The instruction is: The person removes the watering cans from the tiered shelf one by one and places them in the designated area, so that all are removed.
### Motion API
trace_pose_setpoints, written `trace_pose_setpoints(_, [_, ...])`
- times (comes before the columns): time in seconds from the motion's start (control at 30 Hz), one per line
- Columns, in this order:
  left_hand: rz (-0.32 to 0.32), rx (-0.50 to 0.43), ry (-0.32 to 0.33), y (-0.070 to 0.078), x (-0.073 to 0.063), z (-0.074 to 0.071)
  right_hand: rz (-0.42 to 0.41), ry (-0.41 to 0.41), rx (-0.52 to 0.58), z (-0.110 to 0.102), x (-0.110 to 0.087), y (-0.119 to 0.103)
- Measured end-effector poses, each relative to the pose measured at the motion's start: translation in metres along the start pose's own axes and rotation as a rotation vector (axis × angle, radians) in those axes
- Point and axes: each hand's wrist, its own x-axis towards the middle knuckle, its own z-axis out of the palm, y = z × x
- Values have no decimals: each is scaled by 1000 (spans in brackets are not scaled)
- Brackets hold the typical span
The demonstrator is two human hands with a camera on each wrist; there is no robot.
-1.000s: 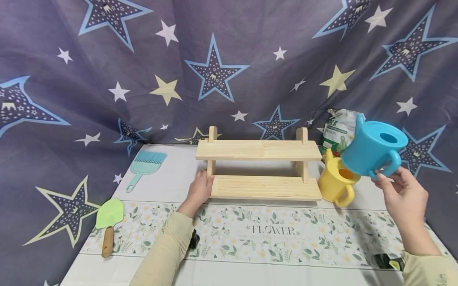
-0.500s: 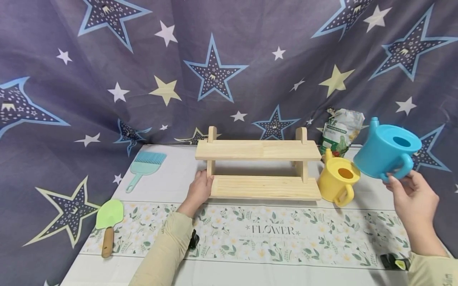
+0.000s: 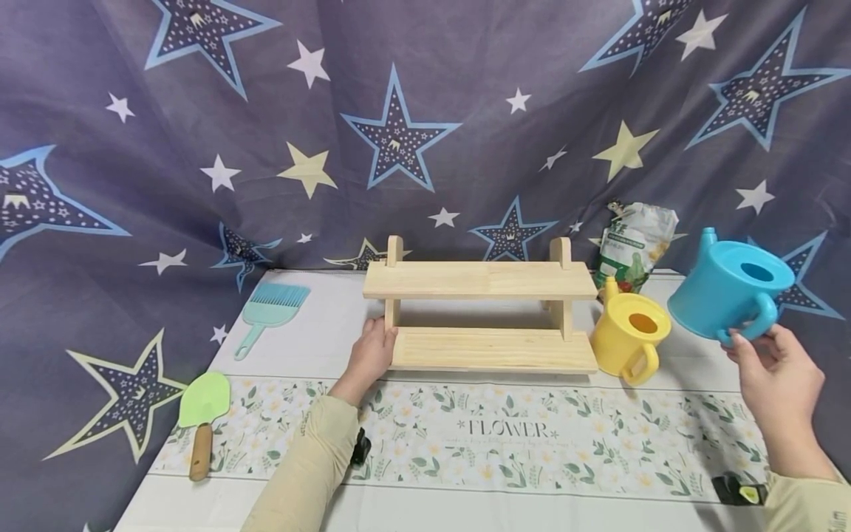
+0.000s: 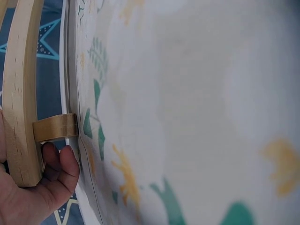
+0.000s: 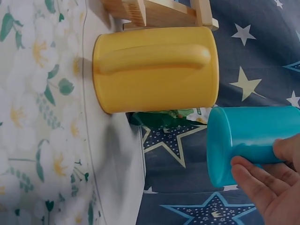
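A two-tier wooden shelf [image 3: 492,349] stands on the table. My left hand [image 3: 372,351] grips the left end of its lower board; in the left wrist view the fingers [image 4: 60,168] curl under that board. On the right, my right hand [image 3: 781,384] holds a blue watering can [image 3: 721,288] by the lower part of its handle, raised above the table. Left of it, a yellow watering can [image 3: 621,340] stands upright at the shelf's right end. The right wrist view has the blue can's body [image 5: 253,131] beside the yellow can [image 5: 154,89], with a gap between them.
Behind the yellow can, a white and green printed bag [image 3: 634,244] leans at the curtain [image 3: 465,96]. A teal brush with dustpan [image 3: 269,307] lies at the back left. Nearer, a green trowel [image 3: 204,403] with a wooden handle lies at the table's left edge.
My right hand has carried the blue watering can to the right and slightly down, away from above the yellow can. My left hand stays on the shelf.
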Motion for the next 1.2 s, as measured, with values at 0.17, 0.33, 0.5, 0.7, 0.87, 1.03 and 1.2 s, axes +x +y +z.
trace_pose_setpoints(0.17, [12, -5, 5, -1, -1, 0, 1, -6, -17, 2, -2, 4])
trace_pose_setpoints(0.33, [3, -16, 0, -2, 0, 1, 55, -32, -40, 3, -3, 9])
trace_pose_setpoints(0.5, [2, -18, 2, -2, 0, 1, 90, -50, -46, 6, -5, 13])
trace_pose_setpoints(0.7, [-4, -24, 3, -2, 1, 1, 122, -76, -39, 9, -7, 16])
trace_pose_setpoints(0.87, [-5, -25, 2, -1, 1, 1, 164, -100, -56, 11, -9, 18])
trace_pose_setpoints(1.03, [-6, -24, -3, 0, 1, 1, 176, -128, -63, 13, -12, 22])
trace_pose_setpoints(1.2, [-7, -23, -4, -1, 0, 1, 163, -152, -31, 15, -14, 28])
